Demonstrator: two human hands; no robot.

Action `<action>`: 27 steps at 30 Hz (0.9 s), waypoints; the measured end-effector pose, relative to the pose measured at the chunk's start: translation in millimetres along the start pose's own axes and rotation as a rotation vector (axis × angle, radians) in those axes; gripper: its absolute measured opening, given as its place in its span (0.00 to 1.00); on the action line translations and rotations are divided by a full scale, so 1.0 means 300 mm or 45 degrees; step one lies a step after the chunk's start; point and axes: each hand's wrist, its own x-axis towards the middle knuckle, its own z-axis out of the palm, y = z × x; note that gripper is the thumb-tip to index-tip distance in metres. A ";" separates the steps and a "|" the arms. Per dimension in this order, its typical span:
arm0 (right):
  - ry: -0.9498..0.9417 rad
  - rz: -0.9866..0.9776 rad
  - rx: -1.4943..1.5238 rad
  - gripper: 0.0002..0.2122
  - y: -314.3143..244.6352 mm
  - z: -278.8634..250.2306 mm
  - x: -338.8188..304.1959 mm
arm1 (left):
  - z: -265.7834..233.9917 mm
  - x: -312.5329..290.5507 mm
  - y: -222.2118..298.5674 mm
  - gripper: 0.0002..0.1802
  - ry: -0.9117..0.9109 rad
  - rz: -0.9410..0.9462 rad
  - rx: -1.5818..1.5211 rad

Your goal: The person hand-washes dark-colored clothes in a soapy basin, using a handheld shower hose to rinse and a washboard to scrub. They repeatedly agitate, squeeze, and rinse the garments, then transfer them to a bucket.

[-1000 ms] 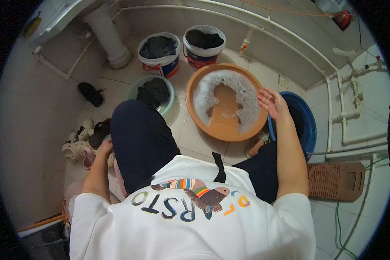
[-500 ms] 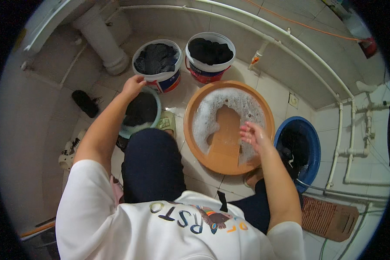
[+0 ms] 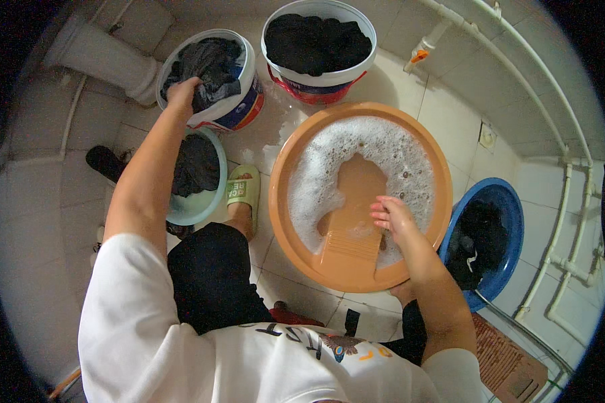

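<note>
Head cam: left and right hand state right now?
Left hand: closed on the dark garment in the white bucket.
Right hand: open, holding nothing, fingers resting on the washboard in the orange basin.

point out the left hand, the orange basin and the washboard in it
left hand (image 3: 183, 91), head view, on the back of the hand gripping dark cloth
orange basin (image 3: 286, 161), head view, on its left rim
washboard (image 3: 348, 247), head view, on the ribbed lower part

You get one fisheye view from your head, looking steeply down, close over the orange basin (image 3: 359, 195) and floor.
</note>
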 end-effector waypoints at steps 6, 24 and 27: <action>-0.179 -0.134 0.075 0.17 -0.088 0.043 -0.015 | -0.021 -0.377 0.110 0.25 -0.298 0.510 -0.117; 0.619 -0.357 -0.973 0.34 -0.055 -0.250 0.083 | 0.658 -0.682 -0.364 0.26 -1.279 0.928 1.357; 0.890 -0.521 -1.162 0.37 -0.052 -0.169 0.066 | 0.686 -0.739 -0.546 0.34 -0.889 1.269 1.341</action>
